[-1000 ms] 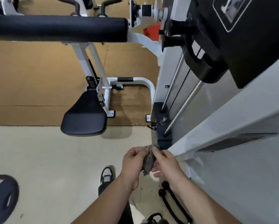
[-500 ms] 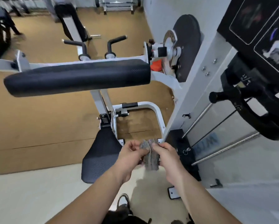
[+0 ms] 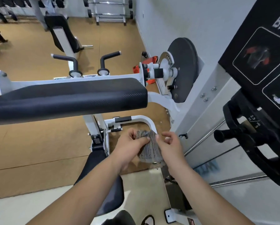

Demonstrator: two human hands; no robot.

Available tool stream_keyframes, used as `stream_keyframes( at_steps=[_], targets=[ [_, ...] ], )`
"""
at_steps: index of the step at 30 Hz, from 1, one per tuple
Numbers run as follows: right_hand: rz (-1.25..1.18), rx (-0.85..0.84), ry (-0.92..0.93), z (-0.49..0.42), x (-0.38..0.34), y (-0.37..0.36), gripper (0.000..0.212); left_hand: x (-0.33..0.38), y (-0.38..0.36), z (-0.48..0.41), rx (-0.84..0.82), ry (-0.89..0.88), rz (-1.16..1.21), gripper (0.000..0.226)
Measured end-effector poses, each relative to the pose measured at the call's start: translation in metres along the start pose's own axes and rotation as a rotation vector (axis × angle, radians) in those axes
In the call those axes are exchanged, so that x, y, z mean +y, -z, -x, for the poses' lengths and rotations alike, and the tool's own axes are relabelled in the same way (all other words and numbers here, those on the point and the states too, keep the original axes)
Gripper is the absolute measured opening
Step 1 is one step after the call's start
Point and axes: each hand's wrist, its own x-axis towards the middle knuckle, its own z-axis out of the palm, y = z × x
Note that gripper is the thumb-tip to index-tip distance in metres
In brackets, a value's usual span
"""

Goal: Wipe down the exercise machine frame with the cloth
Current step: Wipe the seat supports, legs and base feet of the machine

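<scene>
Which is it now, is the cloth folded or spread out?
Partly spread: the cloth hangs loose and rumpled, pinched at its top by the left hand. Whether the right hand grips its edge, cannot tell.

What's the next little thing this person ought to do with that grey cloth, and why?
Probably bunch the cloth into one hand and press it onto the curved white frame tube just beyond it. Both the left hand and right hand pinch it in mid-air, so it touches no part of the machine yet.
</scene>
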Motion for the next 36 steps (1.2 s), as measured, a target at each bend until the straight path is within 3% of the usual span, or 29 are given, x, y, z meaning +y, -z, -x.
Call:
stream_keyframes(
  at_steps=[6,9,12,19,26,32,36],
  targets=[
    [-0.079,-0.102,-0.030,-0.037,-0.030,-0.015,0.009,0.040,-0.002,-0.045,-0.114,0.006,0.002,0.019],
    [-0.032,0.090,0.010,-0.063,-0.042,-0.027,0.008,0.062,0.001,-0.075,-0.121,-0.043,-0.092,0.011],
    [-0.081,0.297,0.107,-0.081,-0.063,-0.039,0.013,0.089,0.001,-0.102,-0.054,-0.215,-0.303,0.020],
    [-0.178,0.395,0.148,-0.136,-0.119,-0.056,0.011,0.159,-0.005,-0.148,-0.169,-0.371,-0.415,0.006],
    [-0.328,0.505,0.066,-0.196,-0.125,-0.047,0.012,0.175,-0.023,-0.216,-0.056,-0.510,-0.841,0.014],
    [-0.314,0.606,0.018,-0.241,-0.123,-0.039,0.015,0.179,-0.037,-0.272,-0.185,-0.438,-0.852,0.033],
    [-0.192,0.657,0.000,-0.274,-0.117,-0.034,0.013,0.175,-0.031,-0.304,-0.254,-0.492,-0.938,0.035]
  ],
)
